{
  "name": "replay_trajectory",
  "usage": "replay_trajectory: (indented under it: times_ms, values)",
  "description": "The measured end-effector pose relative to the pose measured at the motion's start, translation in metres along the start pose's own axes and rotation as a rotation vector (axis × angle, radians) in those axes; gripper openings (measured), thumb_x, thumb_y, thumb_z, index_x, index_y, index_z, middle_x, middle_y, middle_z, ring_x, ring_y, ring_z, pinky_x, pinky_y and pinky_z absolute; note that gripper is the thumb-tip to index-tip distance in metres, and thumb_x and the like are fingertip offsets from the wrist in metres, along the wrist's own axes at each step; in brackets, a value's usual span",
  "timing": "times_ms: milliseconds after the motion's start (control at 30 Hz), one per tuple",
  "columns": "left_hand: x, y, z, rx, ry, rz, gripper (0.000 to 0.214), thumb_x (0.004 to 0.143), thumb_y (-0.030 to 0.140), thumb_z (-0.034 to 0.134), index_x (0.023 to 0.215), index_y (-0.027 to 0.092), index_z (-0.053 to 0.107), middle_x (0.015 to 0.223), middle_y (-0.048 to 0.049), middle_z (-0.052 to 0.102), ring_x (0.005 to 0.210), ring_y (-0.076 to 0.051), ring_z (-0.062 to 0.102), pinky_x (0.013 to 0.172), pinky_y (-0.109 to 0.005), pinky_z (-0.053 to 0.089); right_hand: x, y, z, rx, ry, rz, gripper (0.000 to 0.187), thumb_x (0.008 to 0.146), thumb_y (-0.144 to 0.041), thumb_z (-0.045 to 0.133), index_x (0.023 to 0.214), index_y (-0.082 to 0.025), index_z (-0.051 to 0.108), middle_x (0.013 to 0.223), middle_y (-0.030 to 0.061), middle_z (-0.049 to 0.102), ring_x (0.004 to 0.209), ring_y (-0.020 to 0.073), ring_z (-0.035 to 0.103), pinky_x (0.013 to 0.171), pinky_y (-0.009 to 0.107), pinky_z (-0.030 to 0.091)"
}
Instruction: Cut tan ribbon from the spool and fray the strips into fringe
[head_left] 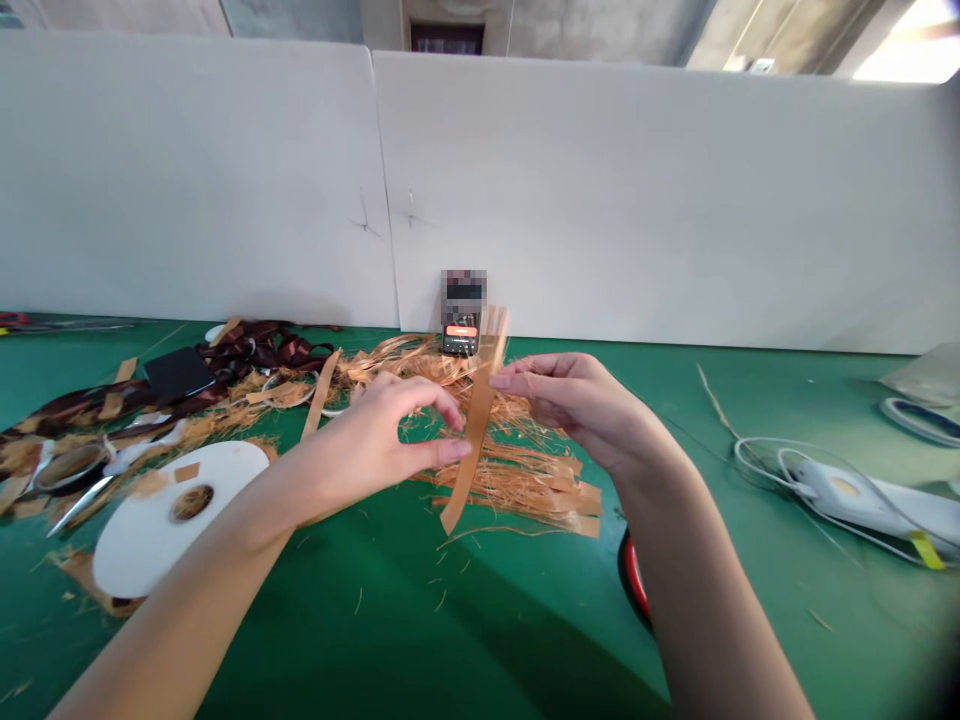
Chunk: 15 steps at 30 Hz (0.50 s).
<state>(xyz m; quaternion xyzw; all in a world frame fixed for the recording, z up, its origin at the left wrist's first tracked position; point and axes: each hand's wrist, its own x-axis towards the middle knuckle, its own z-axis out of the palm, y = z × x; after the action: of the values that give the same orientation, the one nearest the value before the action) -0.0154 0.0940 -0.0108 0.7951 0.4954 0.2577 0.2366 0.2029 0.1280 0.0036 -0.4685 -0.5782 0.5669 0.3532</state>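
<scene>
Pinched between the right hand's [570, 395] thumb and finger, a flat tan ribbon strip [474, 425] stands tilted above the table, its upper end slit into tines. Along its left edge the left hand [390, 430] curls; whether it grips, I cannot tell. Behind lie frayed tan ribbon pieces [540, 480]. Green tabletop [420, 620] with stray fibres spreads between the forearms; white upright panels [637, 190] bound its far side.

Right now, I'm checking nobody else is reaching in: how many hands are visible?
2: the left hand at the left edge of the strip, the right hand pinching it higher up.
</scene>
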Motion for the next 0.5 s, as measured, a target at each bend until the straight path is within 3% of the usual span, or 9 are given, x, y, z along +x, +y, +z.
replay_trajectory:
  times_ms: [133, 300, 400, 500]
  values:
    - [0.0024, 0.0026, 0.0029, -0.132, 0.013, -0.096, 0.012, 0.081, 0.031, 0.059, 0.074, 0.026, 0.067, 0.07, -0.0022, 0.071, 0.063, -0.021, 0.064, 0.056, -0.03, 0.045, 0.0007, 0.0007, -0.0008, 0.009, -0.007, 0.004, 0.022, 0.067, -0.037, 0.08, 0.074, -0.018, 0.074, 0.052, -0.0068, 0.037, 0.046, 0.0049, 0.02, 0.043, 0.028, 0.009]
    - [0.0072, -0.0036, 0.0077, -0.328, 0.211, -0.087, 0.005, 0.075, 0.026, 0.068, 0.076, 0.026, 0.063, 0.066, -0.0017, 0.072, 0.061, -0.021, 0.067, 0.057, -0.03, 0.048, 0.0002, 0.0003, -0.0028, 0.016, 0.014, 0.011, 0.022, 0.065, -0.036, 0.081, 0.074, -0.016, 0.074, 0.052, -0.0062, 0.038, 0.046, 0.0046, 0.02, 0.044, 0.028, 0.009]
    - [0.0063, -0.0038, 0.0063, -0.218, 0.321, -0.151, 0.015, 0.075, 0.026, 0.07, 0.081, 0.026, 0.056, 0.06, 0.0009, 0.071, 0.056, -0.021, 0.065, 0.056, -0.031, 0.045, -0.0009, -0.001, -0.0031, 0.009, 0.024, 0.006, 0.022, 0.066, -0.037, 0.08, 0.072, -0.017, 0.074, 0.053, -0.0063, 0.037, 0.046, 0.0043, 0.02, 0.044, 0.028, 0.009]
    - [0.0052, -0.0045, 0.0029, 0.106, 0.371, -0.176, 0.01, 0.08, 0.02, 0.061, 0.073, 0.026, 0.056, 0.059, 0.0015, 0.067, 0.055, -0.021, 0.06, 0.058, -0.032, 0.039, -0.002, -0.002, -0.0032, -0.007, 0.031, 0.014, 0.022, 0.067, -0.037, 0.08, 0.072, -0.017, 0.073, 0.052, -0.0066, 0.036, 0.046, 0.0045, 0.02, 0.045, 0.028, 0.008]
